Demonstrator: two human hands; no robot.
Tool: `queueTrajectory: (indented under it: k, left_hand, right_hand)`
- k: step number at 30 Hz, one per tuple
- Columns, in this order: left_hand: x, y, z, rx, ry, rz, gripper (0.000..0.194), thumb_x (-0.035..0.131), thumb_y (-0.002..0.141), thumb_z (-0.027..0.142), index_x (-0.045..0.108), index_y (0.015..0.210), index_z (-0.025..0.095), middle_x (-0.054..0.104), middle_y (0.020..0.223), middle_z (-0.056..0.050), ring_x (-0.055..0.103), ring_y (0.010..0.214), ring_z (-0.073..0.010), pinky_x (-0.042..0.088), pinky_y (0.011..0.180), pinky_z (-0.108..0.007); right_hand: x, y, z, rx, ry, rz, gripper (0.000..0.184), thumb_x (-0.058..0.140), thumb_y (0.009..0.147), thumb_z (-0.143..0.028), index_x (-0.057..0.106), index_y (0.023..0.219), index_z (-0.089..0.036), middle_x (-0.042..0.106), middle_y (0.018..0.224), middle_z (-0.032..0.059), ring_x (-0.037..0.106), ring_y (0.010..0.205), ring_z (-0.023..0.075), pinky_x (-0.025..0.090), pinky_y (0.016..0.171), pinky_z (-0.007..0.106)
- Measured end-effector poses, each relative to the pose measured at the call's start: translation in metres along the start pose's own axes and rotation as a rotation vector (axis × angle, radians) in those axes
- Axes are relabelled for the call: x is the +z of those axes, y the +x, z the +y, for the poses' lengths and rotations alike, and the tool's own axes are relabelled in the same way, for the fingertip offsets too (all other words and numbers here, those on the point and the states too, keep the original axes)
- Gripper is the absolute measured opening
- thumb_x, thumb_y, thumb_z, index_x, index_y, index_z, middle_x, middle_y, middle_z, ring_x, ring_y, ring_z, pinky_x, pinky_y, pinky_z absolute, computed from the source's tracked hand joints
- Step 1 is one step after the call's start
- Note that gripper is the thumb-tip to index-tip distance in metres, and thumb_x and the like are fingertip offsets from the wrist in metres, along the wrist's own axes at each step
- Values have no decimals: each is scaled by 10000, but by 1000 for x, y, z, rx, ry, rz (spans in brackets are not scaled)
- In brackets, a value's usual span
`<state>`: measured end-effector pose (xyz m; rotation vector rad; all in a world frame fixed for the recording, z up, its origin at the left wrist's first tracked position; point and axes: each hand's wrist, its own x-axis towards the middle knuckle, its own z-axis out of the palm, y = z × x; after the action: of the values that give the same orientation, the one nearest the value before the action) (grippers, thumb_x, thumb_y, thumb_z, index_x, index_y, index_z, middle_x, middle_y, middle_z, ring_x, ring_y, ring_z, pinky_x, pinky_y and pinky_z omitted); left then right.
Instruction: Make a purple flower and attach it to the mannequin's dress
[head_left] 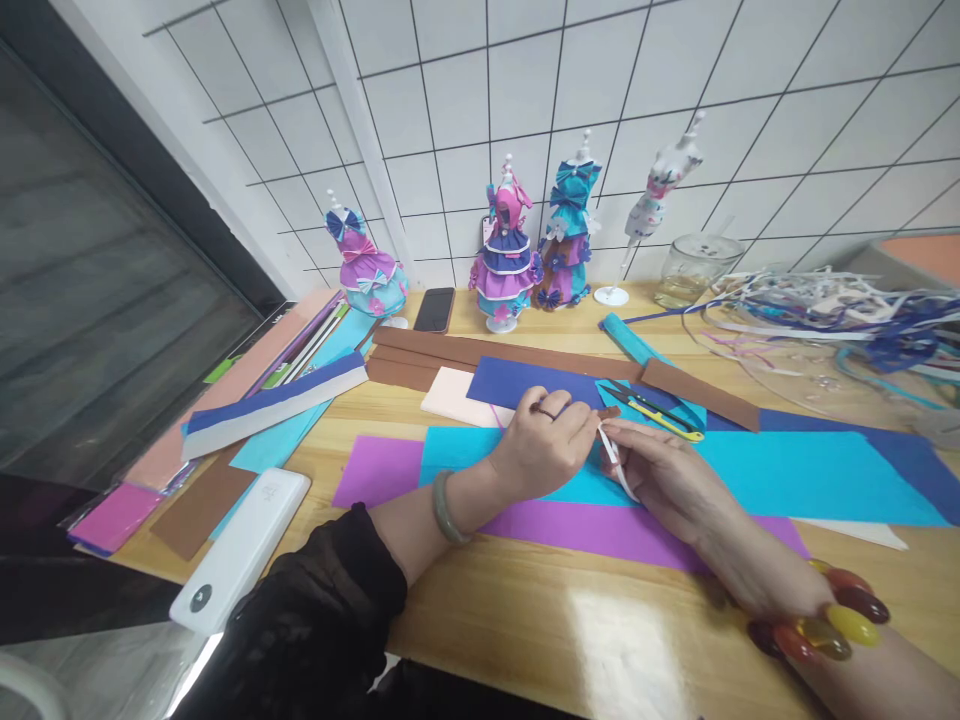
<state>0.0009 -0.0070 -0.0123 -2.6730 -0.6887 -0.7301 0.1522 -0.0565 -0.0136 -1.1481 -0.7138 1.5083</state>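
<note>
My left hand (pixel 546 442) is closed in a pinch, its fingertips meeting those of my right hand (pixel 664 475) above the sheets. Between the hands runs a narrow white strip (pixel 613 458), its upper end at both sets of fingertips and its lower part curving down against my right palm. A small brown piece (pixel 609 412) sticks out by the left fingertips. Turquoise (pixel 787 470) and purple (pixel 600 530) sheets lie beneath my hands. Just beyond the right fingers rest yellow-handled thread snips (pixel 660 410) with dark blades.
Dressed miniature mannequins (pixel 506 265) and a bare, tilted one (pixel 660 190) stand along the tiled wall. A phone (pixel 435 310), a glass jar (pixel 694 270) and tangled ribbons (pixel 817 310) lie at the back. Folded brown sheets (pixel 487 350) and a white power bank (pixel 240 550) lie left.
</note>
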Motion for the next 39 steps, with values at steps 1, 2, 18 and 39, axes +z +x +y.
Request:
queueTrajectory:
  k: [1, 2, 18, 39]
  left_hand:
    - [0, 0, 0, 3, -2, 3, 246, 338, 880, 198, 560, 967, 137, 584, 868, -92, 485, 917, -196, 292, 784, -358]
    - [1, 0, 0, 7, -6, 8, 245, 339, 880, 195, 559, 972, 137, 585, 871, -91, 483, 922, -196, 290, 786, -358]
    - [7, 6, 4, -394, -751, 191, 213, 504, 813, 272, 646, 929, 164, 614, 895, -63, 550, 838, -136, 430, 755, -281]
    - [-3, 12, 3, -767, -1191, -15, 234, 565, 750, 331, 645, 871, 147, 662, 820, -50, 563, 744, -126, 431, 685, -246]
  right_hand:
    - [-1, 0, 0, 2, -6, 5, 135, 695, 650, -313, 636, 677, -194, 547, 594, -17, 458, 503, 86, 366, 479, 224]
    - [-1, 0, 1, 4, -11, 9, 141, 698, 649, -320, 638, 681, -197, 547, 584, -18, 456, 499, 88, 363, 477, 225]
    - [1, -2, -2, -14, 22, 22, 188, 684, 683, -356, 632, 641, -180, 504, 570, -20, 420, 500, 76, 336, 452, 210]
    - [1, -4, -2, -156, -266, 43, 358, 598, 747, -423, 545, 503, -166, 455, 514, -32, 335, 478, 73, 225, 457, 240]
